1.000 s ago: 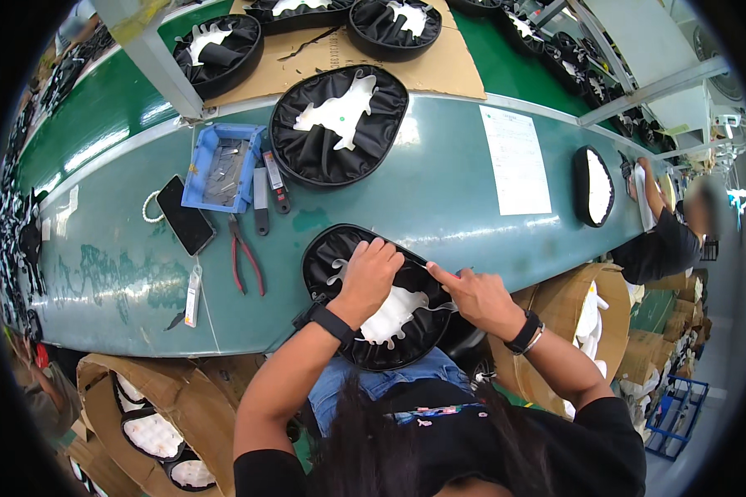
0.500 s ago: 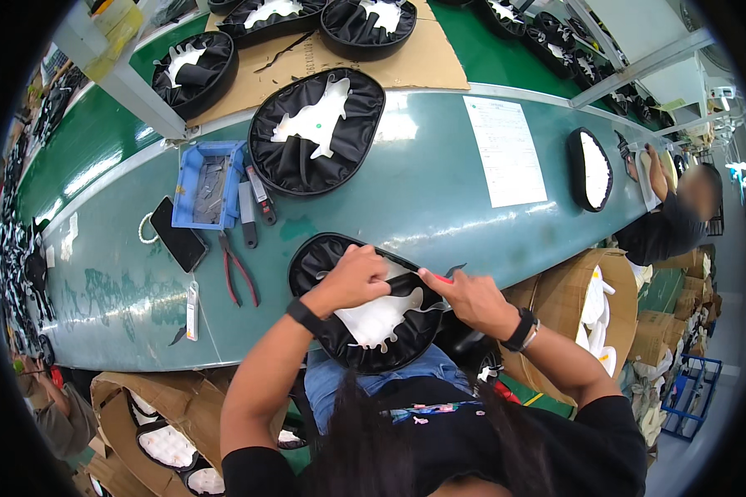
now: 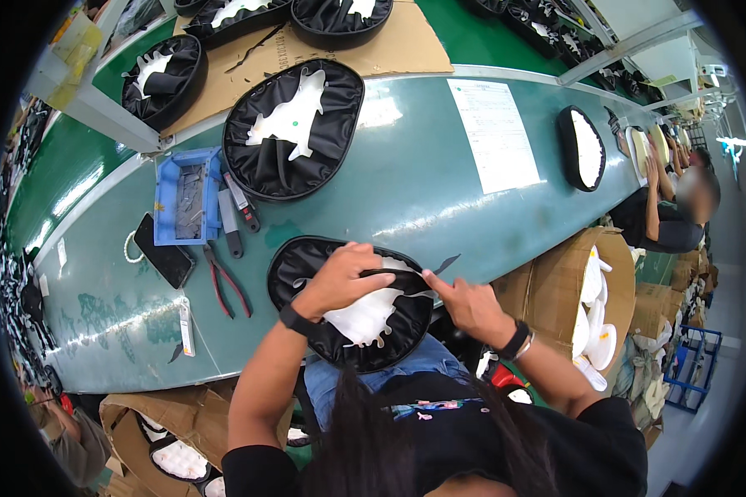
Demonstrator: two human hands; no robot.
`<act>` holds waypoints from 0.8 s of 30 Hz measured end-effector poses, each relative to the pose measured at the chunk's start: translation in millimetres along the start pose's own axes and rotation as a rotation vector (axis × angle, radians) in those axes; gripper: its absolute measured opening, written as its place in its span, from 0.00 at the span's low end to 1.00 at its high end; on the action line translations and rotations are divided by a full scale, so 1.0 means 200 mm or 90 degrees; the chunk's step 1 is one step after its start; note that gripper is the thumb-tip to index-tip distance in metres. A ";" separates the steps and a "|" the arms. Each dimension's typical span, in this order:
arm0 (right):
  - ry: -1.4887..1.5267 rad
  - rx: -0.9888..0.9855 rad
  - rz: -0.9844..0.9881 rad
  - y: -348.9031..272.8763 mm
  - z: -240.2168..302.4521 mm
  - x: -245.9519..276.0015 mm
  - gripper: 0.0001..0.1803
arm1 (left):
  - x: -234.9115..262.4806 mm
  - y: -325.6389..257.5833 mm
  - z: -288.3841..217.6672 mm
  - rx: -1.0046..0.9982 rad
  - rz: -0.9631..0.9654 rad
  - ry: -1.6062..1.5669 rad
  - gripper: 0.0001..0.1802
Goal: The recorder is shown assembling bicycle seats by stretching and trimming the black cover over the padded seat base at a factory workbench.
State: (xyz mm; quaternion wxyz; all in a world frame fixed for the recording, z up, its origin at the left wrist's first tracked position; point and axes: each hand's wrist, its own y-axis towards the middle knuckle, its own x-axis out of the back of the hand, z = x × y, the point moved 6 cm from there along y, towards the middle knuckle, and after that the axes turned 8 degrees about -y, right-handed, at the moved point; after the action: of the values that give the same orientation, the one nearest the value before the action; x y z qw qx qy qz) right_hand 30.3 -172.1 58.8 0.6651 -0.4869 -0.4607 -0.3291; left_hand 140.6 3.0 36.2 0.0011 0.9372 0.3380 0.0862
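Observation:
A rounded black-covered cushion (image 3: 368, 352) with a white inner panel (image 3: 361, 320) rests at the table's near edge, over my lap. My left hand (image 3: 340, 282) is closed on a dark fold of its black cover (image 3: 399, 282), the thumb stretched along it. My right hand (image 3: 472, 306) is at the cushion's right rim, index finger extended to the cover's edge and the other fingers curled. Whatever those fingers hold is hidden. A thin black scrap (image 3: 448, 263) sticks out beside that fingertip.
Left on the green table lie a blue bin (image 3: 164, 201), pliers (image 3: 226, 282), two flat-handled tools (image 3: 230, 222) and a phone (image 3: 164, 251). A larger black cushion (image 3: 337, 150) and a paper sheet (image 3: 495, 137) lie farther back. Cardboard boxes (image 3: 547, 286) flank me. A co-worker (image 3: 675, 215) sits far right.
My left hand now holds a dark fold of cover across the white panel. The red piece seen by my right index finger no longer shows. The view has shifted slightly.

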 end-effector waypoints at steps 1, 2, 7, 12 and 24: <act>0.019 -0.059 -0.008 -0.04 0.01 -0.03 0.34 | 0.05 -0.02 -0.01 0.035 -0.028 -0.119 0.12; 0.037 -0.118 -0.016 -0.09 0.02 -0.06 0.34 | 0.07 -0.04 0.00 0.072 -0.054 -0.237 0.11; 0.089 -0.210 -0.047 -0.14 0.11 -0.09 0.30 | 0.09 0.01 0.01 0.066 -0.136 -0.512 0.07; 0.009 -0.152 -0.054 0.04 0.05 0.04 0.27 | -0.14 0.12 -0.02 0.000 -0.001 0.415 0.09; 0.116 -0.320 -0.005 -0.03 0.22 -0.13 0.31 | -0.01 0.24 0.07 0.036 -0.070 -0.411 0.15</act>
State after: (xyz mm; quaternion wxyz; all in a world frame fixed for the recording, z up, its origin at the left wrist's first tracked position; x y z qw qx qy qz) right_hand 2.0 -131.7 41.3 0.5612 -0.6032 -0.3045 -0.4781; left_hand 170.9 -34.4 24.1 0.0871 0.8960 0.3728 -0.2250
